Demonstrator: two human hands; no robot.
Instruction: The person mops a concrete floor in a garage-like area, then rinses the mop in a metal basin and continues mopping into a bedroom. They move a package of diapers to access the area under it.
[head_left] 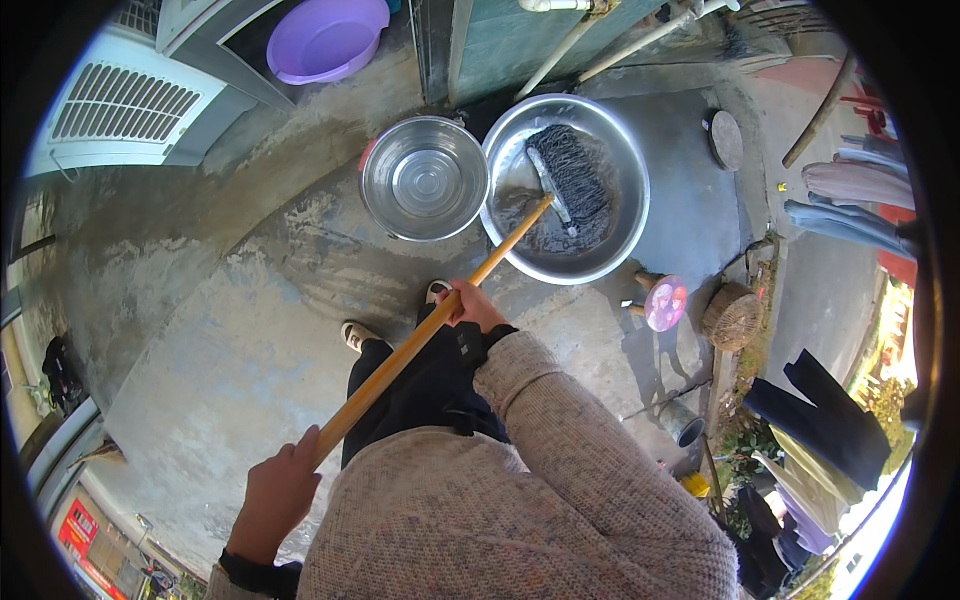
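Note:
A mop with a long yellow wooden handle (pixel 420 340) runs from lower left up to a dark stringy mop head (pixel 572 178). The head lies in shallow water inside a large steel basin (pixel 625 210). My left hand (pixel 278 490) grips the near end of the handle at lower left. My right hand (pixel 472 305) grips the handle about midway, just short of the large basin. A smaller steel basin (pixel 425 178) stands to the left of the large one, touching it, with a little water in it.
Wet concrete floor (pixel 230 320) all around. A purple plastic tub (pixel 325 38) sits at the top left by a white air-conditioner unit (pixel 120 105). A small pink stool (pixel 665 302), a woven basket (pixel 732 315) and hanging clothes (pixel 845 200) stand on the right.

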